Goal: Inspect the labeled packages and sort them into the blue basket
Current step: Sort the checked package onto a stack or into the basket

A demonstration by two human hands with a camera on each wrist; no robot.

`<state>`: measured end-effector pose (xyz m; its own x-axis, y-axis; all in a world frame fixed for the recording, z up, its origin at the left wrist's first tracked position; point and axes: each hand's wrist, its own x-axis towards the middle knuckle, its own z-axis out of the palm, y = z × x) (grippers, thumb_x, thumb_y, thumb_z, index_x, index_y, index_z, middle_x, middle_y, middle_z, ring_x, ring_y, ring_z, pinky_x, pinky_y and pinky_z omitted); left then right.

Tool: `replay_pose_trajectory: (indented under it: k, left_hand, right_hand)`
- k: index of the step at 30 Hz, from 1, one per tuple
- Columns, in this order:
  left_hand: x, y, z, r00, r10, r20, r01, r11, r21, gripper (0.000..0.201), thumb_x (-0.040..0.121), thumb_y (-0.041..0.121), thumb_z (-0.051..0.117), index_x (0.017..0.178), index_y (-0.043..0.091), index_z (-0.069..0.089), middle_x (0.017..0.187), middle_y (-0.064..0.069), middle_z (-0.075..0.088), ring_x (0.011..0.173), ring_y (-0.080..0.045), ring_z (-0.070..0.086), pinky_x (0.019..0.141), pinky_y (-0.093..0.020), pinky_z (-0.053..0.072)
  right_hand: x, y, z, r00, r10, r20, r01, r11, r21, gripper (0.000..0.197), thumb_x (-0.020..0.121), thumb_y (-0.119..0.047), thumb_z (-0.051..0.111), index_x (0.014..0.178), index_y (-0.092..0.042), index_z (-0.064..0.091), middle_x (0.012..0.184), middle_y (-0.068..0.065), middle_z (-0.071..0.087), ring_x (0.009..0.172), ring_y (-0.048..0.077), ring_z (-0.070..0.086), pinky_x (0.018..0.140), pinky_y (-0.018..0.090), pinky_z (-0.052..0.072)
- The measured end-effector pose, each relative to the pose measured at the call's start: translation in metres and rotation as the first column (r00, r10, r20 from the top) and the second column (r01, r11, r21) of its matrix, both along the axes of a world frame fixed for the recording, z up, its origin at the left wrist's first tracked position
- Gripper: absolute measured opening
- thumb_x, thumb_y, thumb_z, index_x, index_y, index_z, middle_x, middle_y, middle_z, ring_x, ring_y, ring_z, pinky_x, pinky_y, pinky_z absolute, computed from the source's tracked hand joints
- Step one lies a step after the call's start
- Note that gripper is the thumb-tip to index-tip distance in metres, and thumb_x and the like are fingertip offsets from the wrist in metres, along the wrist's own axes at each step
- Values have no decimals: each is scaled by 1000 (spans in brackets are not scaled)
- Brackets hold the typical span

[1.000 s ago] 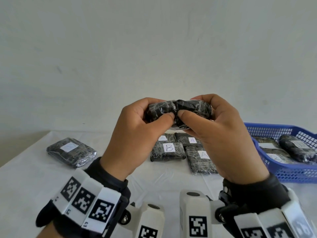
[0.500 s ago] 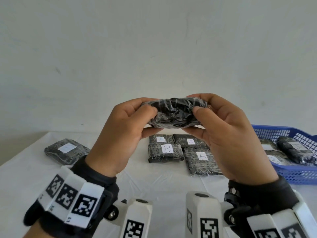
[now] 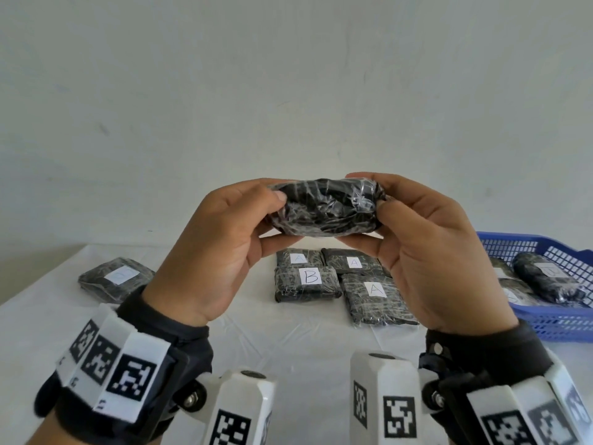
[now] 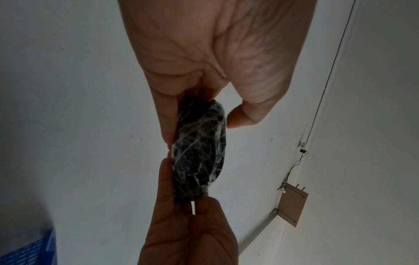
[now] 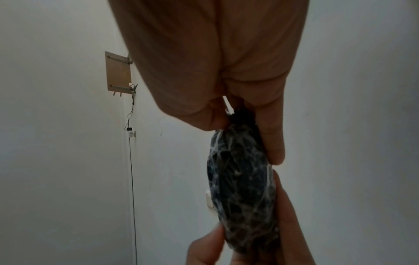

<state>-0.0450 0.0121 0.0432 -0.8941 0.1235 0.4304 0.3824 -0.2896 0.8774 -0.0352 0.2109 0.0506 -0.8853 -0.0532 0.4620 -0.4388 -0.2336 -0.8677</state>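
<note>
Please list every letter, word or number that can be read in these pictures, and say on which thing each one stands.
"B": label of front left package.
"A": label of front right package.
"A": back right package.
"A", faint: back left package.
Labels on the lone left package and in the blue basket: too blurred.
Held package: no label visible.

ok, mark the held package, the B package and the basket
held package (image 3: 324, 210), head view, middle of its wrapped side
B package (image 3: 310, 276), head view, its white label
basket (image 3: 560, 321), head view, front wall
</note>
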Motion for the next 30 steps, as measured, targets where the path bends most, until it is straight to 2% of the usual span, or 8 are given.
replay_pose_trajectory:
  k: [4, 6, 8, 12, 21, 26, 28, 30]
  left_hand:
    - [2, 1, 2, 996, 51, 68, -49, 998, -31, 25, 102, 16, 57, 91, 4, 76, 95, -10, 79, 88, -18, 76, 77, -33, 64]
    - [5, 0, 5, 991, 11, 134, -7, 999, -36, 27, 96, 27, 58, 97, 5, 75, 94, -11, 79, 88, -22, 77, 80, -37, 65]
    - [8, 0, 6, 987, -33, 158, 45, 996, -74, 28, 89, 35, 65, 95, 12, 78, 95, -10, 78, 91, -27, 78, 84, -41, 65]
    - [8, 1, 6, 992, 40, 118, -31, 997, -74, 31, 97, 15, 60, 72, 15, 77, 83, -7, 77, 80, -19, 77, 74, -36, 66]
    - [8, 11, 1, 987, 108, 119, -97, 991, -94, 19, 97, 15, 63, 87, 7, 78, 89, -13, 77, 80, -16, 75, 66, -35, 64]
    - [7, 10, 0, 981, 152, 120, -144, 987, -77, 12, 93, 7, 67, 93, -3, 73, 88, -13, 73, 76, -13, 75, 64, -32, 63]
    - [8, 10, 0, 983, 134, 124, -122, 988, -100, 14, 93, 10, 67, 88, 0, 74, 88, -13, 70, 77, -13, 74, 66, -34, 64]
    - [8, 13, -1, 984, 127, 129, -115, 989, -91, 15, 94, 9, 65, 83, 5, 74, 87, -10, 73, 78, -13, 74, 68, -33, 64]
  right_hand:
    - [1, 3, 0, 996, 81, 24, -82, 997, 13, 31, 95, -11, 57, 123, -11, 70, 110, 14, 77, 111, 30, 74, 88, 40, 64]
    - [2, 3, 0, 998, 58, 24, -59, 997, 48, 26, 103, -9, 59, 127, -16, 68, 105, 13, 76, 105, 27, 76, 86, 39, 64]
    - [2, 0, 2, 999, 4, 49, -6, 999, 45, 19, 105, -9, 55, 115, -9, 72, 99, 14, 78, 97, 25, 77, 79, 37, 65]
    - [3, -4, 2, 993, -8, 120, 0, 998, 69, 22, 105, -13, 56, 100, -3, 74, 103, 18, 79, 102, 30, 77, 83, 41, 65]
    - [1, -9, -2, 979, -198, 47, 187, 968, 166, 22, 98, -4, 63, 82, -10, 76, 78, 6, 80, 78, 22, 80, 84, 47, 65]
    - [5, -12, -2, 974, -225, 33, 209, 943, 259, 11, 92, -15, 71, 84, -11, 76, 88, 19, 78, 90, 38, 77, 89, 59, 62]
    - [5, -14, -3, 960, -279, -2, 268, 917, 296, 8, 91, -14, 71, 85, -9, 75, 89, 27, 74, 80, 41, 73, 80, 52, 62]
    - [6, -15, -3, 948, -317, -20, 305, 894, 329, 8, 91, -14, 70, 86, -9, 74, 88, 28, 70, 68, 28, 64, 68, 43, 54]
